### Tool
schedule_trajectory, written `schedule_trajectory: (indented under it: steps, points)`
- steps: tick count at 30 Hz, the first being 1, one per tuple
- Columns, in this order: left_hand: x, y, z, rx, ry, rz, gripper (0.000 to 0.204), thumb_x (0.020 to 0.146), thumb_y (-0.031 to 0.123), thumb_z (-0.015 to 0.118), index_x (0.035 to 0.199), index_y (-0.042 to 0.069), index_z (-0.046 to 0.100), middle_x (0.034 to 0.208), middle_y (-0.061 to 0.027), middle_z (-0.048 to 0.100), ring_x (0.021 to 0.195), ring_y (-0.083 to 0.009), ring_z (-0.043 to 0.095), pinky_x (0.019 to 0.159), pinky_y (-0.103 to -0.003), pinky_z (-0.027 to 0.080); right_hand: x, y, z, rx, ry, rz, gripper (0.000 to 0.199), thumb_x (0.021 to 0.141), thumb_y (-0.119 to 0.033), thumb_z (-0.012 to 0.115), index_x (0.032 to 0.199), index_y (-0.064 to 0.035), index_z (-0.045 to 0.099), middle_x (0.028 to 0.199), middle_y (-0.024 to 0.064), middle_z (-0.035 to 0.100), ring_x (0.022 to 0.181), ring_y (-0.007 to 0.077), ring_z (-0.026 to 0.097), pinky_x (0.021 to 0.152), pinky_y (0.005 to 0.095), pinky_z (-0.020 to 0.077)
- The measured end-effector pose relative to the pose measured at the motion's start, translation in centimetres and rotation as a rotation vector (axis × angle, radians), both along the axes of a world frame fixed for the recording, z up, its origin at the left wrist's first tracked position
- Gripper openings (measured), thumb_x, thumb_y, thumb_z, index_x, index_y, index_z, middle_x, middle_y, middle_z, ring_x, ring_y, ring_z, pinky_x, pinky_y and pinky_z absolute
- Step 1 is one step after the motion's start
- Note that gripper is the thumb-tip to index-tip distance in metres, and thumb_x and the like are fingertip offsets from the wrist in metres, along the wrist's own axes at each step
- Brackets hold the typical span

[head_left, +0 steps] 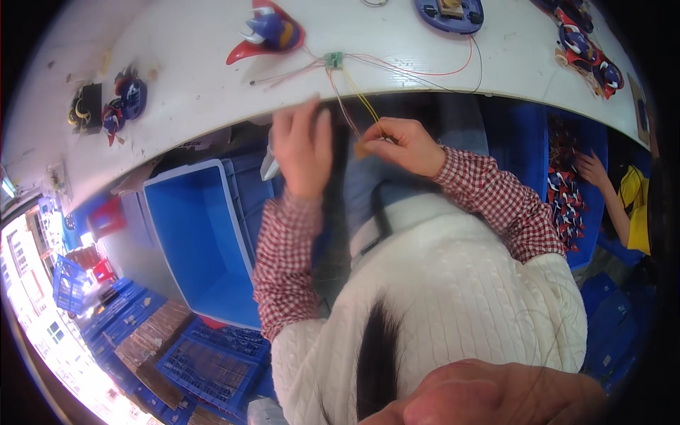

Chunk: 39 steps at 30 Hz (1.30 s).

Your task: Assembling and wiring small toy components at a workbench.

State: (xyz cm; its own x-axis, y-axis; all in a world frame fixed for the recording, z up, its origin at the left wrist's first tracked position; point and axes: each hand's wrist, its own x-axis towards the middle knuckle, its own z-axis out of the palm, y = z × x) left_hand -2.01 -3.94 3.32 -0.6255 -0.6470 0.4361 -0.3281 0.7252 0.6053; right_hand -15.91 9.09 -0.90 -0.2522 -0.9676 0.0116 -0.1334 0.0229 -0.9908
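Between thumb and fingers, my right hand [411, 146] pinches a small orange-brown piece [362, 149] just off the table's near edge. Yellow and reddish wires [363, 100] run from a small green circuit board [333, 60] on the table down to these fingers. My left hand [303, 145] is raised beside the wires, blurred, with its fingers stretched out and nothing seen in it. More thin wires link the board toward a red and blue plastic figure part [273, 32] and a blue oval base [451, 15].
The white table [191, 78] curves across the top. Small figure parts [127, 99] lie at its left, more [584, 46] at its right. A blue bin [202, 241] stands left of me. At right, another person's hand [589, 170] reaches into a blue crate [593, 212] of red-and-blue parts.
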Motion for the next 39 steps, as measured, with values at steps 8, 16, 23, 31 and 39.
schedule_trajectory:
  steps: [8,16,23,31,39]
  points:
    - [-5.1,-5.4,-0.8,-0.456,-0.188,-0.182,0.033,0.080,0.004,0.061,0.112,0.006,0.063,0.095,-0.0071,0.056,0.087,-0.0221,0.052,0.079,-0.031,0.045,0.1,0.5,0.6,0.159,-0.293,-0.026,0.012,0.085,-0.008,0.062,0.095,-0.0015,0.065,0.077,0.0021,0.061,0.059,0.0068,0.050,0.055,0.0177,0.0423]
    - [-5.9,-5.7,-0.8,-0.519,-0.306,-0.202,0.033,0.081,0.006,0.059,0.113,0.005,0.062,0.102,-0.0074,0.057,0.088,-0.0227,0.052,0.083,-0.032,0.045,-0.5,0.3,0.8,0.099,-0.272,-0.001,0.013,0.086,-0.009,0.063,0.095,-0.0002,0.064,0.074,0.0034,0.060,0.057,0.0079,0.051,0.052,0.0192,0.0431]
    - [-4.7,-4.6,-0.4,-0.392,-0.136,-0.169,0.034,0.081,0.003,0.059,0.115,0.004,0.061,0.101,-0.0094,0.058,0.091,-0.0227,0.053,0.081,-0.031,0.046,-0.6,0.4,1.8,0.218,-0.486,0.022,0.014,0.086,-0.011,0.063,0.095,-0.0001,0.064,0.074,0.0035,0.059,0.056,0.0077,0.051,0.052,0.0184,0.0427]
    - [1.9,4.0,-2.0,0.793,0.010,-0.002,0.021,0.090,0.008,0.055,0.109,0.001,0.055,0.095,-0.0092,0.059,0.071,-0.0126,0.055,0.062,-0.023,0.047,-1.2,0.8,1.3,0.236,-0.534,0.015,0.016,0.086,-0.011,0.062,0.099,-0.0021,0.065,0.073,0.0032,0.061,0.058,0.0073,0.052,0.054,0.0175,0.0442]
    - [0.4,6.0,-2.2,1.255,0.325,0.025,0.018,0.087,0.010,0.059,0.102,0.000,0.056,0.080,-0.0076,0.060,0.060,-0.0104,0.052,0.053,-0.019,0.042,-1.5,0.9,1.5,0.283,-0.771,-0.016,0.022,0.088,-0.008,0.059,0.107,0.0016,0.063,0.085,0.0082,0.063,0.066,0.0109,0.056,0.059,0.0206,0.0483]
